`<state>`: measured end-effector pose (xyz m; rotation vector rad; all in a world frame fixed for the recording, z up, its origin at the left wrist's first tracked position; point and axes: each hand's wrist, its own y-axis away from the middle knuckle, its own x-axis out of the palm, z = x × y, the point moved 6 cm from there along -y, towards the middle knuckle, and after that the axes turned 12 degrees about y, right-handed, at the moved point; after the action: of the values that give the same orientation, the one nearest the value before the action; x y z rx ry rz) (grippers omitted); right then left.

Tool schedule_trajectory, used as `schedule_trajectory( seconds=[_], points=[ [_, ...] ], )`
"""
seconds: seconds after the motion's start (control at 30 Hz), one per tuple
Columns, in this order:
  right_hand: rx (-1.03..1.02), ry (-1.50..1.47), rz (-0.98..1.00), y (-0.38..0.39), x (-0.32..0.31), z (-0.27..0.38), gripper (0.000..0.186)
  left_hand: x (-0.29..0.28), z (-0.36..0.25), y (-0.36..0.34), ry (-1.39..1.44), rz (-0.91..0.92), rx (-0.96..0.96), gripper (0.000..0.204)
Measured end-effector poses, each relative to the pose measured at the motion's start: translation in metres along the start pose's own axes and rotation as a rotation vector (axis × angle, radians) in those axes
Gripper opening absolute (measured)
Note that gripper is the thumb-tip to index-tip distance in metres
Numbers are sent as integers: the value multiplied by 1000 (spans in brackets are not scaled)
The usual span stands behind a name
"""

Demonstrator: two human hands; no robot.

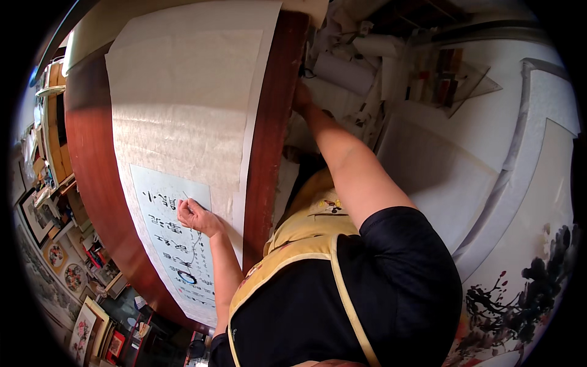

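My left hand [197, 218] is over a pale blue calligraphy sheet [147, 177], its fingers drawn together in a pinch. A thin sliver shows by the fingertips, too small to name. The sheet, with several rows of black brushed characters, lies on a long cream paper backing [183, 79]. A small dark ring-shaped thing [187, 277] rests on the sheet closer to my body. My right arm reaches forward along the far side of the table edge, and my right hand [301, 98] is in shadow beside it; its fingers are hidden.
The backing is spread on a reddish-brown table [92, 140]. Rolled white paper [343, 72] lies to the right of the table edge. Further right, a painting with black and red brushwork [520, 300] hangs on a pale wall. Framed pictures [38, 214] and shelves crowd the left.
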<state>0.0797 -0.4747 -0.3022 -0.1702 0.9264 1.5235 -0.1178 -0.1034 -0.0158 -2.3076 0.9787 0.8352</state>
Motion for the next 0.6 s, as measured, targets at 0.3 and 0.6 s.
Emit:
schedule_trajectory(
  seconds=[0.3,0.6],
  points=[
    [-8,-11,-18,-17,-15,-12,71,1,-5,1,20,-8,44,11],
    [-81,-185,-7,-15,-9,-49,57,0,-11,-4,0,-2,56,11]
  ],
)
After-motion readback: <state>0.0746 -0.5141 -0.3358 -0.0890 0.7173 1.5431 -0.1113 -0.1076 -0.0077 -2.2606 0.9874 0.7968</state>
